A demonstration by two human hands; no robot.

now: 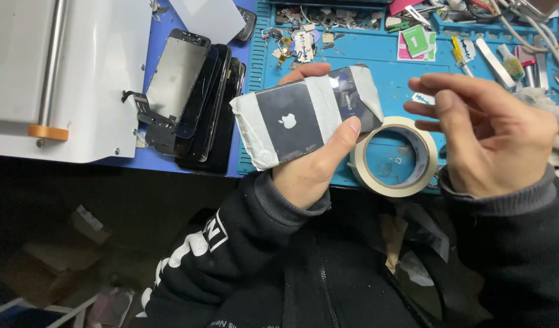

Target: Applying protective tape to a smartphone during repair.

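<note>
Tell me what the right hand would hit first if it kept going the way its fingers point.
Probably the taped phone in the left hand: the right hand's fingers point left toward its end, though depth is unclear.

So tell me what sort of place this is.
Most likely a phone repair bench. A stack of detached phone screens lies on the blue work mat, small tools and parts crowd its far edge, and the left hand holds a tape-wrapped phone.

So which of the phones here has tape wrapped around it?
The dark phone held in the left hand; the stacked phones on the blue mat show no tape.
</note>
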